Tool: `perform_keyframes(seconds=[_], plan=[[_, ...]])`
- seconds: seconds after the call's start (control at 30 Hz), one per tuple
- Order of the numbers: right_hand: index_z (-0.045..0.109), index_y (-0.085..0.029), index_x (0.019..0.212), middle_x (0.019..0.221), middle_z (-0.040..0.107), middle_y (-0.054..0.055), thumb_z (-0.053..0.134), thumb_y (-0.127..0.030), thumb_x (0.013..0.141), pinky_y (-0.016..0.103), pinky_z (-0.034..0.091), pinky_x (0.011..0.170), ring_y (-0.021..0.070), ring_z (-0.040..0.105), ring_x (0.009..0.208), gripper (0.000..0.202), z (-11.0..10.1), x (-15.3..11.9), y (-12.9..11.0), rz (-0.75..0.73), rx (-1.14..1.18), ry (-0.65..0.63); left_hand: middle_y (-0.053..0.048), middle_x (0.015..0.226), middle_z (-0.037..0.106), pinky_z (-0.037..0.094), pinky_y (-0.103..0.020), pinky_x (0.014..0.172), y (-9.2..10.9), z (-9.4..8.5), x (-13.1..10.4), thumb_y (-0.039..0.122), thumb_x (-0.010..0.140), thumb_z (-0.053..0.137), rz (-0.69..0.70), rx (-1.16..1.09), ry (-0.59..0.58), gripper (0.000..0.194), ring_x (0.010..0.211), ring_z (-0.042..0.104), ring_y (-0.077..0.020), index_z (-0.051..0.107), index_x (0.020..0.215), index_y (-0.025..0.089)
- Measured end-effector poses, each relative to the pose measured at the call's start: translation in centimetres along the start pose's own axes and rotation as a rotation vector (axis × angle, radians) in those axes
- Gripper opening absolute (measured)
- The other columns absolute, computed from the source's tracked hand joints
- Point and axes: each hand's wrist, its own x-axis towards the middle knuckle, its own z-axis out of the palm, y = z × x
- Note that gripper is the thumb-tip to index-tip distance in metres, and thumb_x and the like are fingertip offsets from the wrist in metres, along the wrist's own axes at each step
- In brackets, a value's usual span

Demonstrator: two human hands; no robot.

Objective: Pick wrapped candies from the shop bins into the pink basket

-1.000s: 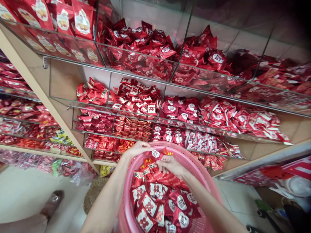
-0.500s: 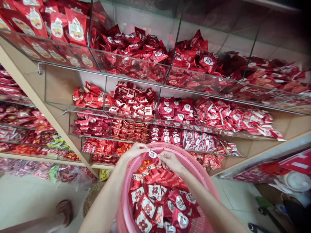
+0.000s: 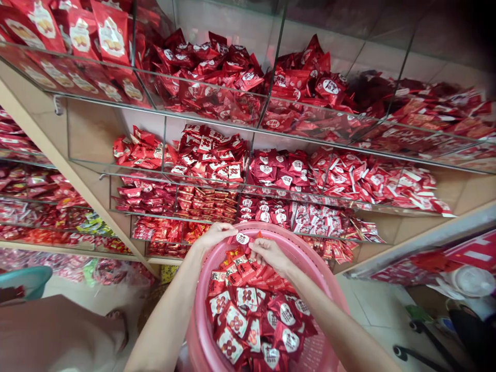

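Glass-fronted shelves seen far; teal basin newly brought into view, left. White-labelled red packet still pinched by left hand and right hand fingertips at pink basket's far rim; handling unchanged.

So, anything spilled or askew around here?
Nothing looks spilled from the round pink plastic basket. Slightly odd: small red-and-white packets sprawl loosely at one shelf's right end, unlike neatly stacked red-gold packets.
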Motion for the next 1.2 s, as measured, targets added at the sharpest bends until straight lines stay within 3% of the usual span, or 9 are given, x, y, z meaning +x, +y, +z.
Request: perform_keyframes(seconds=[0.27,0.43,0.6,1.2], plan=[[0.056,-0.017,0.061,0.055,0.057,-0.003,0.063,-0.053,0.068,0.017,0.03,0.037,0.0044,0.044,0.04,0.037,-0.3,0.3,-0.2,-0.03,0.014,0.065,0.004,0.058,0.05,0.031,-0.021,0.055,0.9,0.4,-0.5,0.053,0.065,0.064,-0.08,0.043,-0.016,0.041,0.056,0.042,-0.0084,0.062,0.063,0.013],[0.055,-0.018,0.059,0.05,0.054,-0.004,0.063,-0.054,0.068,0.017,0.03,0.035,0.0041,0.041,0.037,0.038,-0.2,0.4,-0.4,-0.028,0.018,0.088,0.003,0.059,0.05,0.03,-0.021,0.055,0.9,0.2,-0.5,0.05,0.064,0.066,-0.043,0.096,-0.018,0.037,0.056,0.041,-0.0086,0.063,0.061,0.012],[0.056,-0.018,0.062,0.058,0.06,-0.002,0.063,-0.053,0.069,0.015,0.031,0.037,0.0043,0.047,0.042,0.037,0.5,0.4,0.1,0.05,0.015,0.03,0.0,0.068,0.059,0.036,-0.022,0.061,0.6,0.1,-0.3,0.048,0.066,0.064,-0.023,0.089,-0.028,0.037,0.063,0.047,-0.0108,0.069,0.076,0.013],[0.058,-0.016,0.061,0.057,0.06,-0.002,0.067,-0.047,0.068,0.015,0.034,0.041,0.0036,0.046,0.044,0.033,0.9,0.1,0.9,0.025,0.066,-0.032,0.002,0.061,0.056,0.034,-0.022,0.057,0.4,0.0,-0.3,0.044,0.065,0.066,-0.036,0.018,-0.025,0.032,0.058,0.045,-0.009,0.067,0.068,0.012]])
